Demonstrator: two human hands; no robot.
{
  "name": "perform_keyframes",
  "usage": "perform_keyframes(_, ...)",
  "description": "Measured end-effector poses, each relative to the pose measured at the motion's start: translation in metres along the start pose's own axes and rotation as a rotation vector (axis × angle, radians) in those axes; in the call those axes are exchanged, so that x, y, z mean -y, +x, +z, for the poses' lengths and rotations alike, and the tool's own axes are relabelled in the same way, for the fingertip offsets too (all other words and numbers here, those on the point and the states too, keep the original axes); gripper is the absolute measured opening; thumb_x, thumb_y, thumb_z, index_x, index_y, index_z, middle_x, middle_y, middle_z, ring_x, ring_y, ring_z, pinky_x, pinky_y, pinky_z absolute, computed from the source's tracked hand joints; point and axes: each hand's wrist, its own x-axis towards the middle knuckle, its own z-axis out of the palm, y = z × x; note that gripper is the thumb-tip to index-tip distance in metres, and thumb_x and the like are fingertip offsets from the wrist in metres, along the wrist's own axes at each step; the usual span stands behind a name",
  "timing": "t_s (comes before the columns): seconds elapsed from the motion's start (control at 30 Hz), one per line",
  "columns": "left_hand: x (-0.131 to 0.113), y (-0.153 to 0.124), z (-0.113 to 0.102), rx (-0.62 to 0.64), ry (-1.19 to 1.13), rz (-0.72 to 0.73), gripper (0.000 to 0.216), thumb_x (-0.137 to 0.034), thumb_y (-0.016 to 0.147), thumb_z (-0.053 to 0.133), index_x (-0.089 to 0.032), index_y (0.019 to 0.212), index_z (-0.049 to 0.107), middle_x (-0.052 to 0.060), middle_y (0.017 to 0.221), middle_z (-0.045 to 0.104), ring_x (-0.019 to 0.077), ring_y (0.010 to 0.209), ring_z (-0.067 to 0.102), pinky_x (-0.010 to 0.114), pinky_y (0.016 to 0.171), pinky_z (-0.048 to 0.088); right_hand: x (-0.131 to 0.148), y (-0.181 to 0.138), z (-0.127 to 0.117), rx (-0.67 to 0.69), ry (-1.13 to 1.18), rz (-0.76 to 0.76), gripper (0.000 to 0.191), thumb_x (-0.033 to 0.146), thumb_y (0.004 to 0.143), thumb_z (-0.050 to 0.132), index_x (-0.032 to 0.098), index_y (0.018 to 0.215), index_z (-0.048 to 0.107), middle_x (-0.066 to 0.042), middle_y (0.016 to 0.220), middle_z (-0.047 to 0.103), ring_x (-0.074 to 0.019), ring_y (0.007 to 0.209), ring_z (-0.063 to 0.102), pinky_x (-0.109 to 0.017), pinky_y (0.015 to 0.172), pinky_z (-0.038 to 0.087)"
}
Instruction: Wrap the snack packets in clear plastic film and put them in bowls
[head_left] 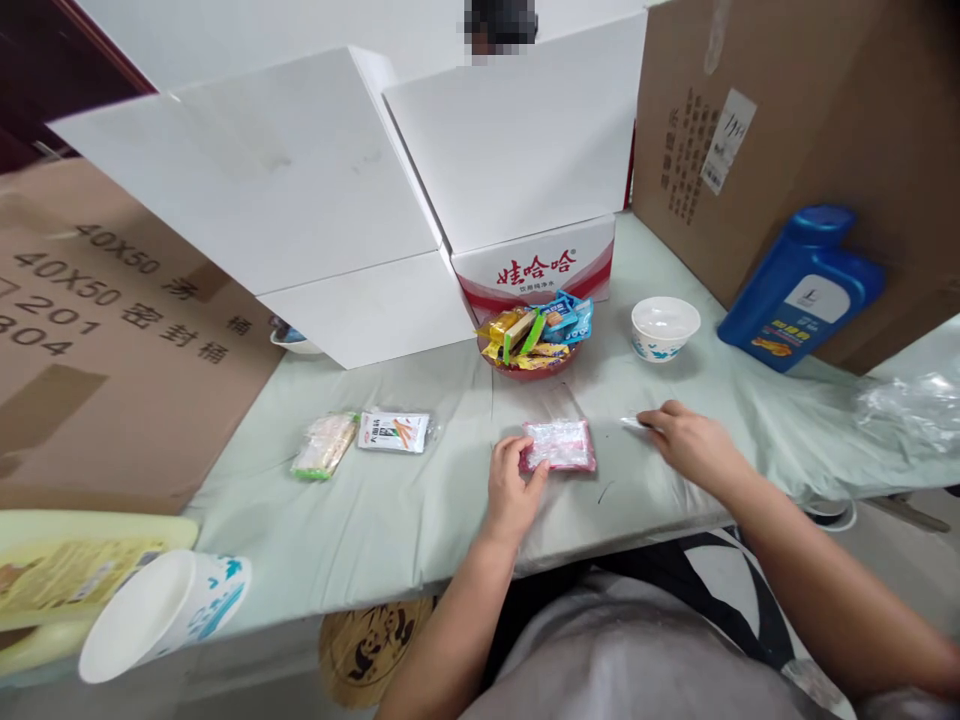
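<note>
A pink snack packet (561,445) lies inside a clear plastic bag (551,405) on the pale green table (390,520). My left hand (512,490) grips the packet's left edge with thumb and fingers. To the right, my right hand (694,440) rests on the table, fingers curled and pinching a small white strip (632,424) at the bag's side. A red bowl (534,362) heaped with wrapped snacks (536,335) stands just behind the bag.
Two snack packets (324,445) (394,431) lie at the left. A white bowl (665,327), a blue bottle (802,290), open white cartons (525,150), brown cardboard boxes (810,110) and crumpled plastic (911,410) ring the table. A tipped cup (161,615) lies front left.
</note>
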Motion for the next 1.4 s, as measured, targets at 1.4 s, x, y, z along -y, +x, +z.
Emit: perform_keyframes(1.4,-0.008,0.0,-0.004,0.055,-0.22,-0.118,0.021,-0.028,0.084,0.064,-0.02,0.103,0.066,0.009,0.109,0.066,0.0173,0.092,0.065,0.03,0.077,0.055,0.035,0.022,0.027,-0.253,0.342,-0.439,0.021,0.032,0.09,0.059,0.019,0.105,0.066,-0.014,0.122,0.062,-0.0288,0.117,0.052,-0.047,0.099,0.042)
